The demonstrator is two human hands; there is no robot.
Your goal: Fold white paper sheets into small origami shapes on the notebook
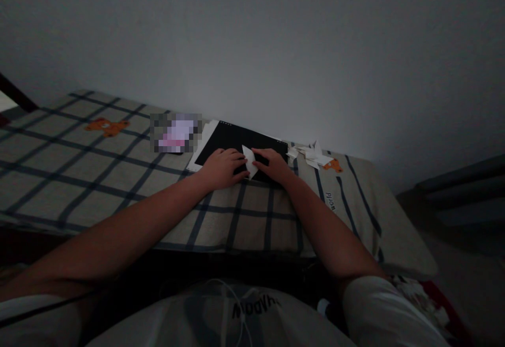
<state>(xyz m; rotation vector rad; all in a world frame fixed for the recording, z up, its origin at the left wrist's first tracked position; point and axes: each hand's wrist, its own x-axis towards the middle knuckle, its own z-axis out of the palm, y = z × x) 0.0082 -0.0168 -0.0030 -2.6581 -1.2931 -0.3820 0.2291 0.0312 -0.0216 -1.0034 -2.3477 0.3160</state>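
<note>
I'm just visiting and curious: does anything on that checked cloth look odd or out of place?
The phone-like screen beyond the left hand looks odd: coarse square blocks blur it. Right of the right hand, folded white papers lie jumbled at different angles. No spill or damage shows, though the picture is dim.

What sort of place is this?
Probably a room in a home: a checked cloth with an orange bear print covers the work surface, and a plain wall rises behind it.

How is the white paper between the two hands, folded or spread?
Probably folded: the white paper shows a small, pointed outline. Its separate layers are too small to tell.
</note>
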